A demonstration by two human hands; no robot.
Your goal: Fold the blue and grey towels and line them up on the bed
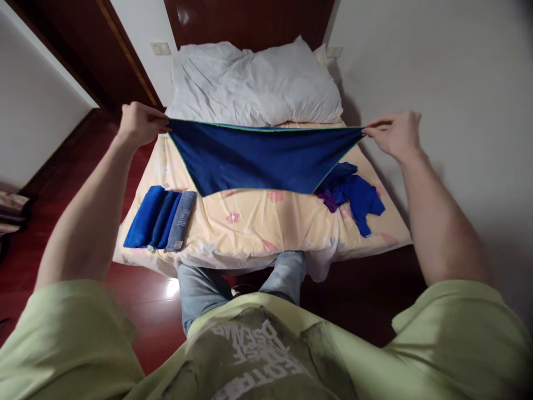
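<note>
A dark blue towel [262,158] with green edging is stretched wide above the bed. My left hand [140,125] pinches its upper left corner, and my right hand [395,133] pinches the upper right one. Its lower edge hangs down near the flowered sheet; whether it touches is hard to tell. On the left of the bed lie several rolled or folded cloths [144,218] in blue, side by side, with a grey-blue one [181,221] at their right end. A crumpled heap of blue cloths [361,200] with a purple piece [328,202] lies at the right.
A pale bed [245,233] with a flower-print sheet stands in front of me. White pillows [254,83] rest against the dark wooden headboard [250,22]. A white wall [466,83] runs along the right, and a dark doorway [91,50] is at the left.
</note>
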